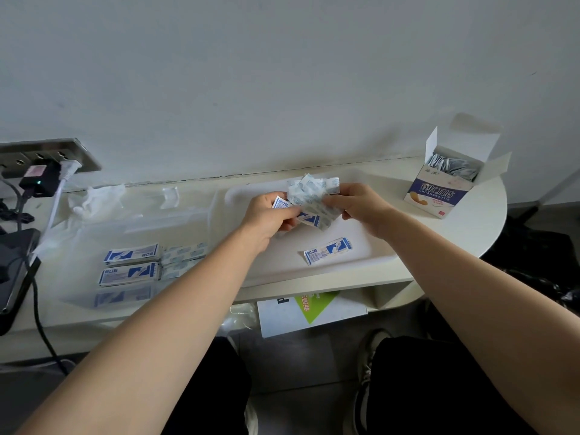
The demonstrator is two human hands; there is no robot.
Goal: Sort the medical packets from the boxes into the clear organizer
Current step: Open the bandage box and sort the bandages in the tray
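Both hands meet over the white tray point(370, 262) with a loose bunch of white-and-blue bandage packets point(309, 196) between them. My left hand point(268, 215) pinches the bunch's left end, and my right hand point(361, 204) grips its right side. One single packet point(328, 251) lies flat on the tray below. The clear organizer point(201, 221) stands to the left, holding stacked packets point(131, 263) in its near compartments. An open blue-and-white box point(452, 180) with more packets stands at the right.
A wall socket strip point(47, 155) with a black adapter point(39, 180) and cables sits far left. A dark device point(12, 271) lies at the table's left edge. Crumpled clear plastic point(94, 199) lies behind the organizer. Papers point(310, 309) rest on the shelf below.
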